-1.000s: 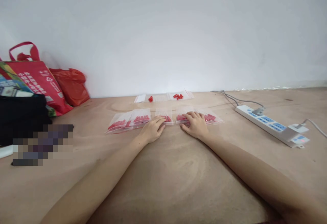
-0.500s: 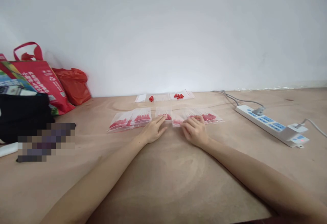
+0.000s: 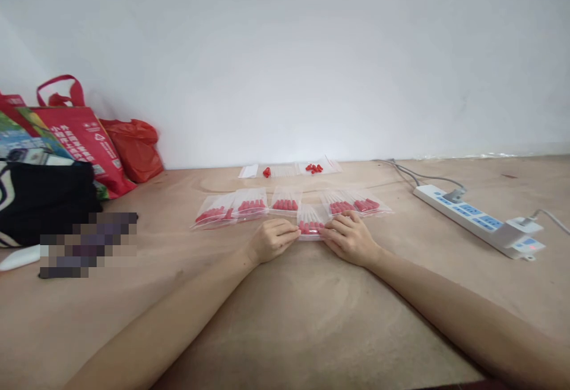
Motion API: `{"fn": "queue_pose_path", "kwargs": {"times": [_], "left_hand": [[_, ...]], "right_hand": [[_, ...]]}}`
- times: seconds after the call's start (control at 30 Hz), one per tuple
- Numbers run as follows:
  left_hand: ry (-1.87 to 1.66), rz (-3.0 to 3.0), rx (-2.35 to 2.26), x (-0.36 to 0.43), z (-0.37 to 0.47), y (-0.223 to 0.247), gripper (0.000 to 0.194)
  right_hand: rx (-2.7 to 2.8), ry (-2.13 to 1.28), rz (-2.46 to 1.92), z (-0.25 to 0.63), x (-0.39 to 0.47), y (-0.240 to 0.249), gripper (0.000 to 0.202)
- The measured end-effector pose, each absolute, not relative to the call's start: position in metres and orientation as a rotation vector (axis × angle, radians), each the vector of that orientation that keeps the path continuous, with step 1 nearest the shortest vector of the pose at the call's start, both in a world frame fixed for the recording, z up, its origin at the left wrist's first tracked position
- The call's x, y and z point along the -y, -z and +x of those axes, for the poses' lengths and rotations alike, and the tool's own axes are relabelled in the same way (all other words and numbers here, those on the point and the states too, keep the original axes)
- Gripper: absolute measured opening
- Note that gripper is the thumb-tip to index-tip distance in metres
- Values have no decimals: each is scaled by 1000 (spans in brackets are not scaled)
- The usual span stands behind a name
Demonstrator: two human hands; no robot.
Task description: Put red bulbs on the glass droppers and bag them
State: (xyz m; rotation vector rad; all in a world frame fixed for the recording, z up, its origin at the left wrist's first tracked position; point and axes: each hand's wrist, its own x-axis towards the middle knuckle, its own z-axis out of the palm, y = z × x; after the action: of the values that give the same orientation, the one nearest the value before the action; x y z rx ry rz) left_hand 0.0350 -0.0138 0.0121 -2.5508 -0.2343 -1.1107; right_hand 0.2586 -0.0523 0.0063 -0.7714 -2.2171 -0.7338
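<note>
A clear zip bag with a row of small red pieces in it lies on the wooden table, nearer to me than the others. My left hand pinches its left near corner. At the right near corner, the fingers of my right hand are closed on the same bag. Behind it, another bag of red pieces lies flat. To the left are two more filled bags, one at the far left and one beside it. Right of centre, red pieces show through overlapping clear bags.
Near the wall lie flat clear bags with loose red pieces on them. A white power strip with plugs and grey cables is on the right. At left stand a red shopping bag, a red plastic bag and a black bag.
Both hands now hold the middle bag by its near corners, and it sits closer to me. My left hand has come off the bag behind it. The view has shifted slightly.
</note>
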Motion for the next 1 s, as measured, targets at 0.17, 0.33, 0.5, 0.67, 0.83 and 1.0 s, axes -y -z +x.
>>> {"fn": "queue_pose_path", "kwargs": {"times": [0.17,0.33,0.5,0.67,0.83,1.0], "left_hand": [[1159,-2569,287,10,45,-9,10],[1203,-2786,391,8,57,-7,13],[1232,-2816,394,6,42,-9,11],[1155,-2703,506,-1,22,-8,12],[1078,-2543,466,-6,15,-10,13],[1040,-2430,430,-9,10,-14,15]], "right_hand": [[2178,799,-806,274,52,-1,10],[2036,542,-868,271,48,6,12],[2105,340,-819,263,40,9,13],[2221,221,-856,246,24,8,11],[2309,264,-918,235,13,6,14],[2254,500,-829,236,12,6,18]]}}
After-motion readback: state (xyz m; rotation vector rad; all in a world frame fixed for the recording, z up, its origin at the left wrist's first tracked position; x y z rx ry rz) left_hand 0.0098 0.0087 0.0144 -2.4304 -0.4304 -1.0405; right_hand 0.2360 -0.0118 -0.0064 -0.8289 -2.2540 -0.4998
